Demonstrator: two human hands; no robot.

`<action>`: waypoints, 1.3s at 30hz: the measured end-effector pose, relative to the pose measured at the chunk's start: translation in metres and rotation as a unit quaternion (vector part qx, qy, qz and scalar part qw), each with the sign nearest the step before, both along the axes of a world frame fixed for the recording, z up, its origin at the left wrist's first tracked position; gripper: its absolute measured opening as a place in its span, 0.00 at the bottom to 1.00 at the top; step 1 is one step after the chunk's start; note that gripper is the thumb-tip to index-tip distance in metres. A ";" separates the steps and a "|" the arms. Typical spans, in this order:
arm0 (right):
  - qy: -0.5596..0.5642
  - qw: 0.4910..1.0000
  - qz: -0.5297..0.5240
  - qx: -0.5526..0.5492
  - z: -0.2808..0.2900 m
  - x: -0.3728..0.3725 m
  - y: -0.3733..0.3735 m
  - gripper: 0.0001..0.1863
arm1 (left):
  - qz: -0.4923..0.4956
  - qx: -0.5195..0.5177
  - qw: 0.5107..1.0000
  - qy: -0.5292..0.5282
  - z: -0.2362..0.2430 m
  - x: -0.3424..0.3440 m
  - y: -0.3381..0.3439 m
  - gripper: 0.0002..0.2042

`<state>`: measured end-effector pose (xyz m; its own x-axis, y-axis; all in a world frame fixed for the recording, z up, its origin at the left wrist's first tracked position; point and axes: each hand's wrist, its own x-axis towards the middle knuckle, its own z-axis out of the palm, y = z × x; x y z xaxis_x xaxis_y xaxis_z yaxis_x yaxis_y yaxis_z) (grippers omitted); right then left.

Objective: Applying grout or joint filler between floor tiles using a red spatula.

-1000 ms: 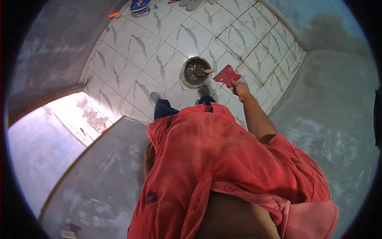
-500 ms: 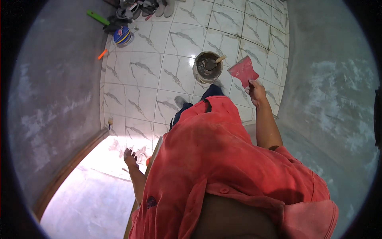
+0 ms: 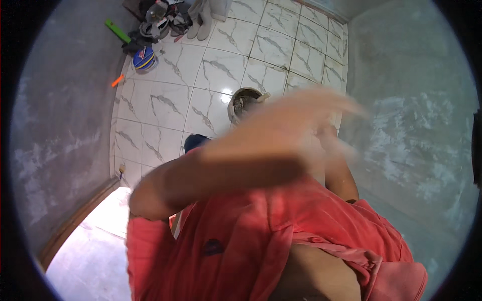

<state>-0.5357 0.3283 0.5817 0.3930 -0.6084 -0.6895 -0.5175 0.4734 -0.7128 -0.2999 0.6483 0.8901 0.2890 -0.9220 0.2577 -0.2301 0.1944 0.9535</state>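
My left forearm reaches across the front of my body, and my left hand [image 3: 306, 113] is heavily smeared by motion, so its fingers cannot be read. Behind it my right hand [image 3: 330, 136] shows only in part, its fingers curled. The red putty scraper that was in my right hand half a second ago is hidden behind the left hand. Below and beyond my hands a bucket [image 3: 232, 108] of dark grey mortar stands on the floor, a light-coloured tool handle [image 3: 263, 97] leaning at its rim. The left arm partly covers this bucket.
Marbled white tiles [image 3: 168, 98] cover the floor between grey plastered walls [image 3: 406, 60]. At the far left lie shoes, grey boots [image 3: 201, 20], a blue-and-yellow round container [image 3: 144, 58] and a green tool [image 3: 118, 31]. A brush [image 3: 122, 170] rests near the left wall.
My left hand has swung up from the lower left across to my right hand, covering the scraper. The view has shifted, and the bucket appears lower and further left.
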 end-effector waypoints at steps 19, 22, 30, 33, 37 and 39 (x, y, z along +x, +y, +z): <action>-0.017 0.897 -0.438 0.052 -0.066 0.018 0.279 0.07 | 0.068 0.328 0.942 -0.028 -0.095 0.236 0.079 0.21; -0.007 0.888 -0.450 0.096 -0.069 0.028 0.288 0.08 | 0.161 0.477 0.861 -0.072 -0.198 0.266 0.168 0.22; 0.076 0.930 -0.349 0.087 -0.110 0.049 0.276 0.07 | 0.124 0.660 0.735 0.095 -0.334 0.249 0.293 0.24; 0.027 0.934 -0.333 0.129 -0.129 0.053 0.269 0.07 | 0.137 0.677 0.714 0.115 -0.332 0.268 0.285 0.24; -0.050 0.895 -0.426 0.126 -0.156 0.071 0.275 0.05 | 0.075 0.639 0.758 0.105 -0.346 0.330 0.246 0.19; 0.028 0.878 -0.464 0.111 -0.145 0.113 0.276 0.05 | -0.058 0.606 0.793 -0.017 -0.363 0.410 0.249 0.18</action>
<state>-0.4225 0.6045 0.4366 -0.2389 -0.4964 -0.8346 0.1346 0.8342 -0.5347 0.1099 0.8973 0.5268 0.1964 -0.5180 -0.8325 -0.3079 -0.8387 0.4492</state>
